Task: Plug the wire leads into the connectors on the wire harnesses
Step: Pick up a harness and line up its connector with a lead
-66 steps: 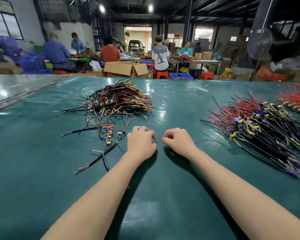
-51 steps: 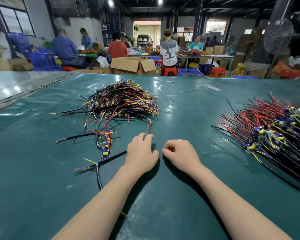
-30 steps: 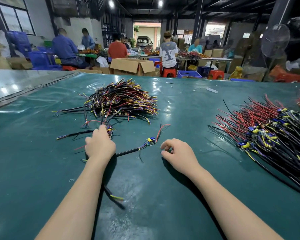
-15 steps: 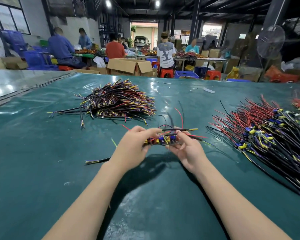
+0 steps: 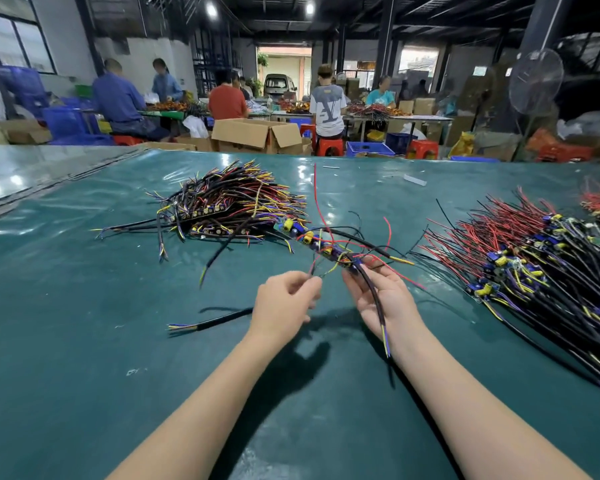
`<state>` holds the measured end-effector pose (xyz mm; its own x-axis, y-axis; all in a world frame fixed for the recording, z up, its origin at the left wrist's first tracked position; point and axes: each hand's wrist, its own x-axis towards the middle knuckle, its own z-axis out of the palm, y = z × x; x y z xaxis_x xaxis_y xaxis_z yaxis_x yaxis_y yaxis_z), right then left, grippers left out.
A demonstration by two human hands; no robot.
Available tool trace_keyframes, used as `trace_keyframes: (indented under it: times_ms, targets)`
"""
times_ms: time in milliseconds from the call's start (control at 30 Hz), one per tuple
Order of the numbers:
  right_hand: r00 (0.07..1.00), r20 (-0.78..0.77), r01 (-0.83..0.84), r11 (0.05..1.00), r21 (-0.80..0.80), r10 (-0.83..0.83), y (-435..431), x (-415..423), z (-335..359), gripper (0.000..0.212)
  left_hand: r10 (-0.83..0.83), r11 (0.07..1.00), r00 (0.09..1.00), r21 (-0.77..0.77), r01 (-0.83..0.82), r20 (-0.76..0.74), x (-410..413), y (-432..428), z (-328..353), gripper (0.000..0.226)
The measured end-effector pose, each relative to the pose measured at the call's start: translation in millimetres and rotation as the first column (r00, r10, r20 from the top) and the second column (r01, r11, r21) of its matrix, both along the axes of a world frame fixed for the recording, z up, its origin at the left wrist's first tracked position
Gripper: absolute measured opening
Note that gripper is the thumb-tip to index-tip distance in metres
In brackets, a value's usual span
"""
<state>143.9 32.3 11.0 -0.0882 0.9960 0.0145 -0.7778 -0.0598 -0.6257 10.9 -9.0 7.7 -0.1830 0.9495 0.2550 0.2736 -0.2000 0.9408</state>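
1. A wire-harness assembly workshop: a long green worktable (image 5: 84, 358) carries heaps of harnesses (image 5: 236, 206).
2. Beyond the worktable's far edge, seated workers (image 5: 118, 102) face other benches (image 5: 395, 116) piled with wires.
3. Also beyond that edge stand cardboard boxes (image 5: 257, 133), blue crates (image 5: 63, 121), red stools (image 5: 329, 147) and a pedestal fan (image 5: 536, 81).

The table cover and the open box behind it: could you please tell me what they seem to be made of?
Table cover: probably vinyl or a similar plastic sheet, teal and glossy; it mirrors the ceiling lamps and lies in shallow wrinkles.
Box: most likely cardboard, matte brown, with its top flaps folded out.
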Motion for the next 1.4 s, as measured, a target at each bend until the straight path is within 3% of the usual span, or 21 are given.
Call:
trace_keyframes:
  times_ms: [67, 133, 200, 267, 433, 733, 767, 833, 900, 1000, 1167, 1400]
  targets:
    - [0.999, 0.011, -0.033, 0.999, 0.018, 0.033, -1, -1, 1, 0.028, -0.047, 0.981, 0.936, -0.159, 0.109, 0.35, 3, 4, 3, 0.008]
    - [0.994, 0.072, -0.084, 0.996, 0.033, 0.082, -4, -5, 1, 0.027, -0.091, 0.977, 0.8, -0.102, 0.187, 0.593, -3, 8, 6, 0.011]
    - [0.983, 0.135, -0.129, 0.991, 0.042, 0.122, -8, -8, -1, 0.026, -0.161, 0.965, 0.654, -0.02, 0.261, 0.74, -9, 8, 9, 0.01]
    - [0.971, 0.188, -0.161, 0.985, 0.057, 0.148, -12, -12, -2, 0.025, -0.16, 0.964, 0.583, 0.001, 0.264, 0.797, -10, 7, 9, 0.009]
    - [0.937, 0.315, -0.174, 0.983, 0.051, 0.149, -17, -20, -1, 0.023, -0.086, 0.979, 0.661, -0.06, 0.195, 0.746, -4, 3, 8, 0.02]
    - [0.915, 0.252, -0.32, 0.947, -0.019, 0.315, -15, -19, -6, 0.002, -0.125, 0.972, 0.556, -0.011, 0.235, 0.822, -10, 4, 8, 0.02]
    - [0.906, 0.299, -0.311, 0.95, -0.016, 0.301, -15, -18, -6, 0.002, -0.136, 0.969, 0.573, -0.011, 0.245, 0.809, -10, 4, 8, 0.02]
    - [0.865, 0.427, -0.303, 0.953, 0.027, 0.263, -15, -16, -6, 0.007, -0.137, 0.968, 0.699, -0.054, 0.243, 0.702, -9, 3, 6, 0.02]
    - [0.848, 0.475, -0.303, 0.95, 0.072, 0.235, -14, -14, -9, 0.027, -0.131, 0.969, 0.804, -0.096, 0.228, 0.581, -8, 3, 3, 0.019]
    - [0.841, 0.492, -0.298, 0.951, 0.078, 0.223, -13, -14, -12, 0.036, -0.13, 0.967, 0.854, -0.128, 0.222, 0.503, -11, 4, 0, 0.02]
    - [0.829, 0.492, -0.342, 0.937, 0.073, 0.264, -19, -11, -3, 0.029, -0.196, 0.931, 0.822, -0.161, 0.327, 0.534, -17, 5, -1, 0.046]
    - [0.864, 0.371, -0.379, 0.925, 0.036, 0.34, -22, -8, 1, 0.024, -0.247, 0.914, 0.799, -0.142, 0.38, 0.549, -22, 5, -1, 0.045]
